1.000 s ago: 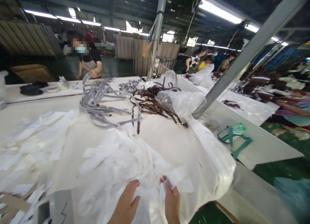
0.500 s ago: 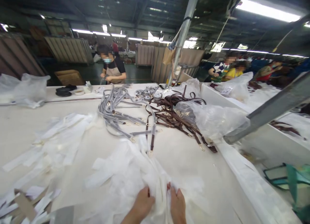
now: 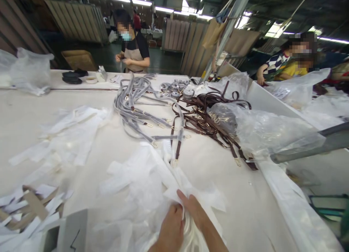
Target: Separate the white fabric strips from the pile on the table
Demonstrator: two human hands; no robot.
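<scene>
A heap of thin white tissue sheets [image 3: 136, 186] lies on the white table [image 3: 212, 179] right in front of me. My left hand [image 3: 170, 230] and my right hand [image 3: 195, 208] are pressed together at the bottom edge, both pinching a gathered bunch of that white tissue [image 3: 188, 228]. Beyond the heap lie grey straps [image 3: 136, 106] and dark brown straps [image 3: 204, 121] with metal clips.
A clear plastic bag [image 3: 261, 130] sits by a slanted grey metal post [image 3: 311, 146] at right. More white sheets [image 3: 68, 132] and paper strips [image 3: 29, 212] lie left. A masked person [image 3: 131, 45] stands across the table; other people [image 3: 286, 59] work at far right.
My hands have come together and closed on the tissue, bunching it. The view has tilted down and shifted left, so the far people and the straps appear closer.
</scene>
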